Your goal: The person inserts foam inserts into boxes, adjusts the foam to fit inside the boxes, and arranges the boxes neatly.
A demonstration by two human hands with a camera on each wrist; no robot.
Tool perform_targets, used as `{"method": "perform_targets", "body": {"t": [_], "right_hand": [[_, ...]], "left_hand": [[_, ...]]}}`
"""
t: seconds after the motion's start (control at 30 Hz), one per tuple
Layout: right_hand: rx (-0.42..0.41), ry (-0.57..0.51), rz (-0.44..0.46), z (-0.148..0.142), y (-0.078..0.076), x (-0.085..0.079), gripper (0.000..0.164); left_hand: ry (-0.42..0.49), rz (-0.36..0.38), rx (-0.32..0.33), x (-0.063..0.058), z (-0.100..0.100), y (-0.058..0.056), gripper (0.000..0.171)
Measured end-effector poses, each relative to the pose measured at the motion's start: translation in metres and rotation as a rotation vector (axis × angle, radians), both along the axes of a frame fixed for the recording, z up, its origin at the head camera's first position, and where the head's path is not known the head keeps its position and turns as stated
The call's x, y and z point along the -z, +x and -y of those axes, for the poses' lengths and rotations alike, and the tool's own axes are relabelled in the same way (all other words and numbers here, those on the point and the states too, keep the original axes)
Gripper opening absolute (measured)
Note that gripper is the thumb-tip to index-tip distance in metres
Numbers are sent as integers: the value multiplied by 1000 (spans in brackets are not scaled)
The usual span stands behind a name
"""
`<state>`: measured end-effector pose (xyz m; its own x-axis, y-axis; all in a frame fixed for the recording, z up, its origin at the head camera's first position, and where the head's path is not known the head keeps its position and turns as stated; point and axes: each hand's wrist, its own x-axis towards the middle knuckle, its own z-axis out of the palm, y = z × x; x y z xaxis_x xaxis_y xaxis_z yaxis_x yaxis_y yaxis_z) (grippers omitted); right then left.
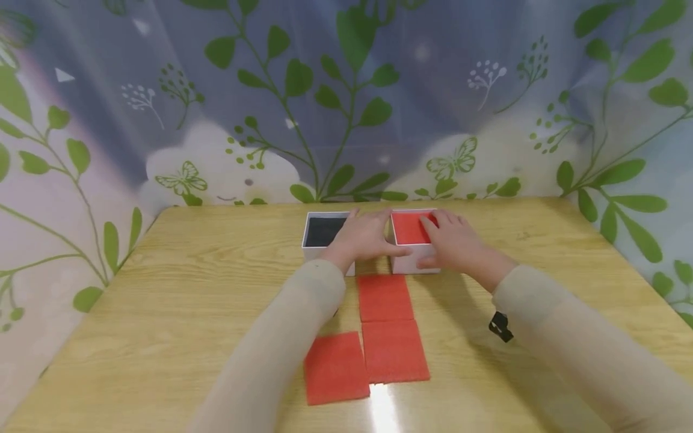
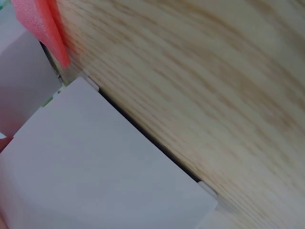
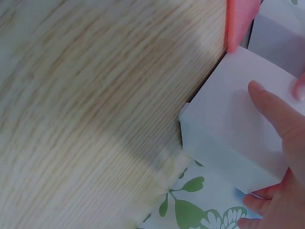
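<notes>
Two open-topped white boxes stand side by side at the table's back: the left box (image 1: pixel 312 252) shows black inside, the right box (image 1: pixel 403 264) is filled with red near its rim. My right hand (image 1: pixel 460 245) grips the right box at its right side, thumb on the front face, fingers at the rim and beyond. From the left, my left hand (image 1: pixel 364 236) reaches over the left box's corner and holds the right box's left side, its thumb across the front. Three flat red squares lie before the boxes: a far square (image 1: pixel 385 297), a near square (image 1: pixel 395 350) and a left square (image 1: pixel 337 368).
The wooden table (image 1: pixel 216 270) ends at the back against a leaf-patterned curtain (image 1: pixel 303 108), which also hangs at both sides. A small black object (image 1: pixel 500 326) shows at my right wrist. Glare brightens the table's near middle.
</notes>
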<state>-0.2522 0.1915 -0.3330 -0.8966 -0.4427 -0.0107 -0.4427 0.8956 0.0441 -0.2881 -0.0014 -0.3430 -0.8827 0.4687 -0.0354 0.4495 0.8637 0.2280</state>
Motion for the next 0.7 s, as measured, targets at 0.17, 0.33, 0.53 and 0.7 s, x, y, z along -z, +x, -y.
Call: {"method": "perform_targets", "body": {"t": [0.17, 0.33, 0.53, 0.7], "right_hand": [[-23, -13, 5, -3, 2, 2, 88], [-80, -5, -24, 0, 5, 4, 83], [-246, -77, -30, 17, -1, 7, 78], [-268, -117, -30, 26, -9, 5, 87]], "left_hand": [[-14, -3, 2, 1, -1, 0, 104], [-16, 4, 5, 2, -1, 0, 104], [-21, 0, 9, 3, 2, 1, 102], [-23, -21, 25, 0, -1, -1, 94]]}}
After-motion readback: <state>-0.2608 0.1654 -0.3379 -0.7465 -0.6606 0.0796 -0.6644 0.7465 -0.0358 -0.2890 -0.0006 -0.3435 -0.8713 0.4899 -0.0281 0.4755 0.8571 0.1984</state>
